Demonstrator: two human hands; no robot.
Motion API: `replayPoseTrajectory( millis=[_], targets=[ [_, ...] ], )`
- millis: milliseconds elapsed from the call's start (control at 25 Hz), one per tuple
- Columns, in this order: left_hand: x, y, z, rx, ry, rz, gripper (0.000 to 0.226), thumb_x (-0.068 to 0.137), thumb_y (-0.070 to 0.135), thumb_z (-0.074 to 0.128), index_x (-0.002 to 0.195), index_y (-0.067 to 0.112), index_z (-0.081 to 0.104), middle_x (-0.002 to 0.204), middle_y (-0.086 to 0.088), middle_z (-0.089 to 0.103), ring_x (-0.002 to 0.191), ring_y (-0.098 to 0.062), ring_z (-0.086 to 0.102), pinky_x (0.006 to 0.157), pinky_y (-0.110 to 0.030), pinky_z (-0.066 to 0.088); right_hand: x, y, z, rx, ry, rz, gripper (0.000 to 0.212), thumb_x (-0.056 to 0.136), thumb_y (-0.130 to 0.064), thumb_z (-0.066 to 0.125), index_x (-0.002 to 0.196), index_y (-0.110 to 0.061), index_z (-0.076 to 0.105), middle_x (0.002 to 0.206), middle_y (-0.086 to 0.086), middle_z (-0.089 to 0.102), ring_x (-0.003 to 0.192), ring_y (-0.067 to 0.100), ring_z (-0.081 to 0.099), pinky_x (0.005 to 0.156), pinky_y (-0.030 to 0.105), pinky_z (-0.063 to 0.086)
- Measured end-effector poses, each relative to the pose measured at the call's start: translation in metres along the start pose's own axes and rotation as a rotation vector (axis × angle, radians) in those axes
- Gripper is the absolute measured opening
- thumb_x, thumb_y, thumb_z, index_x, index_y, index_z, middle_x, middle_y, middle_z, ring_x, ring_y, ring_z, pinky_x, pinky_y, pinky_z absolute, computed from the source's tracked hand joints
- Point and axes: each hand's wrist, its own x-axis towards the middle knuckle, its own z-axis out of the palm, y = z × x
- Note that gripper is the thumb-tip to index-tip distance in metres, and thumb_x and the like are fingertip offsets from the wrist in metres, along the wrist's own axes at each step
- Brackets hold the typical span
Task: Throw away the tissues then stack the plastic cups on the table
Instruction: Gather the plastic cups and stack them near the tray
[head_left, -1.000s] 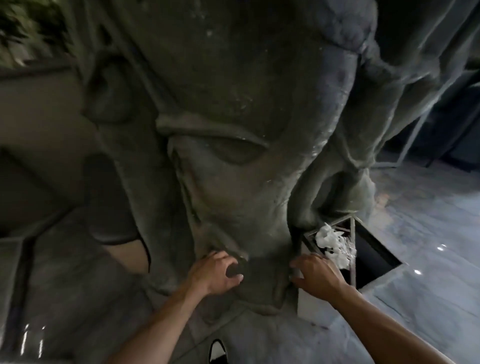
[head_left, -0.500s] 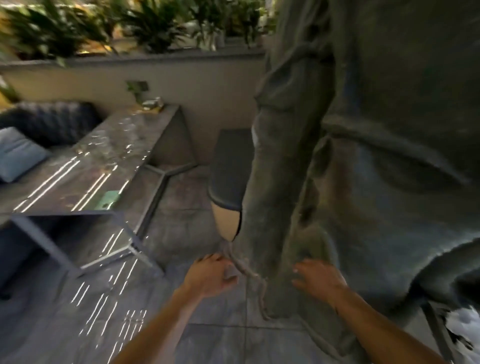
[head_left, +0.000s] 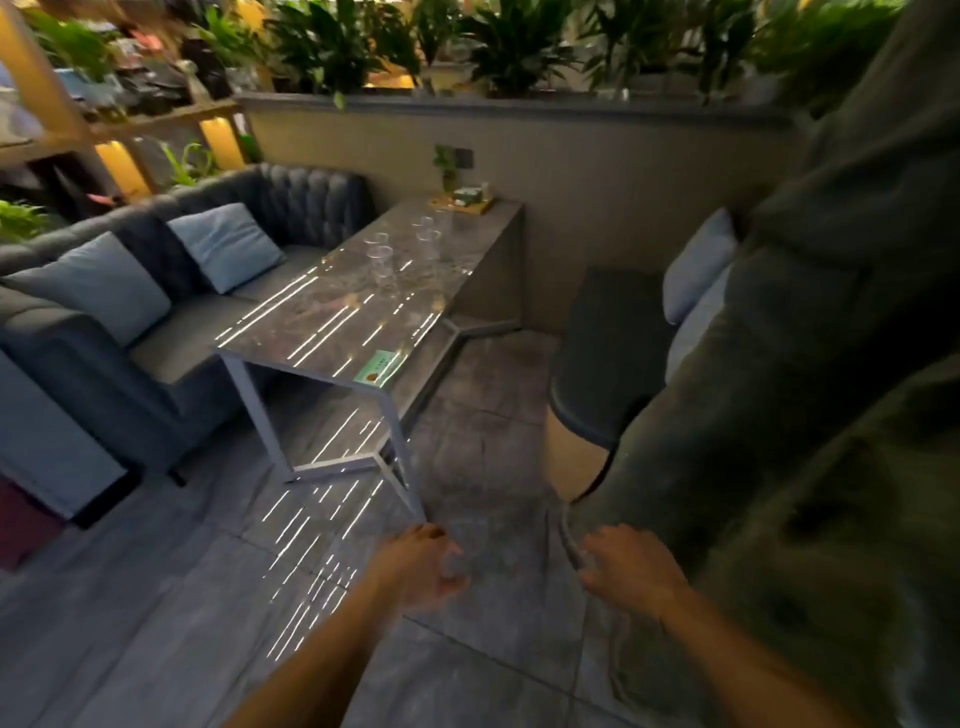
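While your left hand (head_left: 423, 566) hangs empty at lower center, fingers loosely curled, the clear plastic cups (head_left: 400, 249) stand unstacked on the table (head_left: 332, 317) at upper center. Your right hand (head_left: 631, 569), lower right, is spread and empty beside a grey statue (head_left: 789, 389).

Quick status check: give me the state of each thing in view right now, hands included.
Left hand: empty, fingers loosely curled, over the floor.
Right hand: empty, fingers spread.
Clear plastic cups: upright, standing apart on the table, not yet stacked.
Grey marble-look table: no tissues visible on it.
Green card: lying flat at the table's near edge.
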Motion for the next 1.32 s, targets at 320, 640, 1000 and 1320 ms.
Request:
replayPoseTrajectory(
  millis=[320, 640, 1000, 1320],
  targets=[
    [-0.001, -0.079, -0.029, -0.095, 0.104, -0.094, 0.049, 0.083, 0.057, 0.056, 0.126, 0.033, 0.059, 0.134, 0.009, 0.055, 0.121, -0.016, 0.051, 0.105, -0.036, 0.038, 0.087, -0.058, -0.011, -0.067, -0.012, -0.135, 0.03, 0.089, -0.048, 0.049, 0.109, -0.03, 0.061, 0.114, -0.003, 0.062, 0.104, 0.018, 0.058, 0.077, 0.03, 0.042],
    [0.05, -0.12, -0.05, -0.111, 0.054, -0.22, 0.056, 0.084, 0.06, 0.054, 0.133, 0.032, 0.053, 0.141, 0.004, 0.05, 0.129, -0.02, 0.043, 0.108, -0.043, 0.035, 0.187, -0.064, -0.029, -0.114, -0.035, -0.242, 0.036, 0.091, -0.048, 0.047, 0.12, -0.028, 0.056, 0.121, -0.001, 0.058, 0.111, 0.02, 0.055, 0.087, 0.032, 0.046],
    [0.171, -0.139, -0.09, -0.099, 0.05, -0.292, 0.055, 0.085, 0.063, 0.053, 0.133, 0.037, 0.05, 0.143, 0.004, 0.046, 0.129, -0.019, 0.042, 0.109, -0.044, 0.034, 0.333, -0.022, -0.075, -0.222, -0.012, -0.308, 0.039, 0.089, -0.053, 0.046, 0.116, -0.026, 0.053, 0.124, 0.001, 0.057, 0.116, 0.024, 0.052, 0.091, 0.039, 0.041],
    [0.269, -0.148, -0.119, -0.103, -0.007, -0.356, 0.056, 0.083, 0.064, 0.055, 0.13, 0.035, 0.054, 0.136, 0.0, 0.054, 0.121, -0.023, 0.051, 0.097, -0.039, 0.043, 0.425, 0.018, -0.105, -0.198, -0.059, -0.352, 0.044, 0.088, -0.052, 0.048, 0.127, -0.032, 0.052, 0.129, -0.001, 0.056, 0.119, 0.023, 0.051, 0.094, 0.042, 0.041]
  ],
)
